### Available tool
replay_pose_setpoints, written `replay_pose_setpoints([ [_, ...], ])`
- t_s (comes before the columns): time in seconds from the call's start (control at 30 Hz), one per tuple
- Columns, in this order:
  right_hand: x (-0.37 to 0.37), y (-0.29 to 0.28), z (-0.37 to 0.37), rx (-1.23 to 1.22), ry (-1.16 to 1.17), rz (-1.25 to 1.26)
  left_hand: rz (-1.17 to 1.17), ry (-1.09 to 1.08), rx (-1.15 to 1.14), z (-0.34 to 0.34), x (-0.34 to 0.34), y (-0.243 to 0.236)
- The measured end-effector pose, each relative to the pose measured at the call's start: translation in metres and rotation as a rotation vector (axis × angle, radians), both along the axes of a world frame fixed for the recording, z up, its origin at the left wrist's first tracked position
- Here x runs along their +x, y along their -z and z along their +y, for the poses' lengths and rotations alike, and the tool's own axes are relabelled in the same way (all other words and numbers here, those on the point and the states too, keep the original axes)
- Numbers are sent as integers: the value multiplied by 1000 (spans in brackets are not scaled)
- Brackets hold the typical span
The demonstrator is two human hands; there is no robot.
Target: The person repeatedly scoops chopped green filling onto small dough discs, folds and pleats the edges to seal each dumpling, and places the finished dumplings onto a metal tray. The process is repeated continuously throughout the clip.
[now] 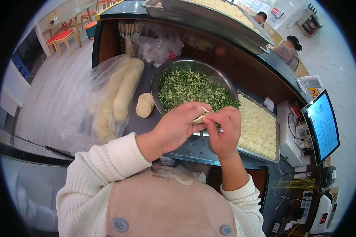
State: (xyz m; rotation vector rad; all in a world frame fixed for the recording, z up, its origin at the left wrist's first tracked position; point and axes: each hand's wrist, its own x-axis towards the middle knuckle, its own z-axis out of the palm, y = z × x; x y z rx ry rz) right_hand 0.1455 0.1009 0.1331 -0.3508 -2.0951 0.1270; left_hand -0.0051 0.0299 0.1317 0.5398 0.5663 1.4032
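Downward fisheye view, head height

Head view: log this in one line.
left hand: holds half-folded wrapper; right hand: pinches its edge; bowl: chopped green filling; tray: pale dumplings

Left grip (177, 124) and right grip (226, 132) pinch close together.

Your sleeves (114, 158): cream, ribbed. Your apron (166, 209): dusty pink; buttons (120, 224), grey. Your wrapper (198, 119): off-white. Your filling (190, 87): green, flecked pale yellow. Bowl (156, 87): silver. Dough (128, 87): pale cream. Bag (77, 114): clear, whitish. Dumplings (257, 128): pale yellow. Tray (278, 146): silver. Counter (136, 125): dark grey. Screen (321, 128): bright blue. Stool seats (64, 34): red-orange.
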Motion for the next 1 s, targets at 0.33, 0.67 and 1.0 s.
replay_pose_setpoints([
  [0.33, -6, -9, -21, -397, -29, 181, 350, -101, 235, -28, 8, -15],
  [0.67, -1, -15, -48, -361, -358, 360, 936, -447, 822, -20, -3, -15],
  [1.0, 2, -10, -53, -808, -482, 467, 1186, -415, 934, -13, -4, -21],
])
